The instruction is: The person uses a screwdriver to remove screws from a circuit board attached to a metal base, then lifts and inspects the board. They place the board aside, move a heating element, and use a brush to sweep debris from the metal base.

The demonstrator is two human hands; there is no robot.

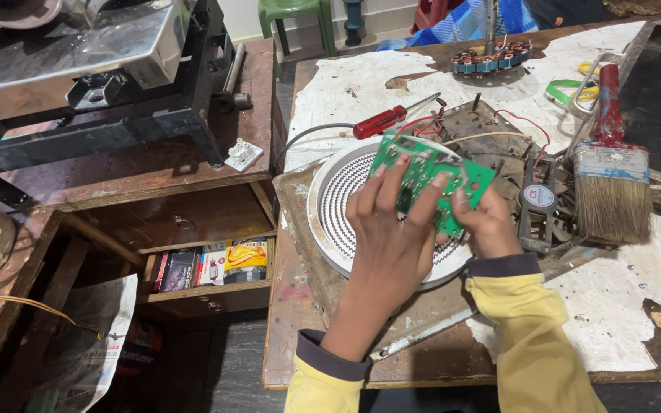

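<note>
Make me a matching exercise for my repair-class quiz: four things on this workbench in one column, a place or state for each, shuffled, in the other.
Things:
1. green circuit board
2. red-handled screwdriver
3. paintbrush
4. white round coil plate

Places or states:
A. lying at the right of the bench, bristles toward the person
B. held in both hands
C. lying beyond the plate, tip pointing right
D. flat on the bench under the hands

Pairs: 1-B, 2-C, 3-A, 4-D
</note>
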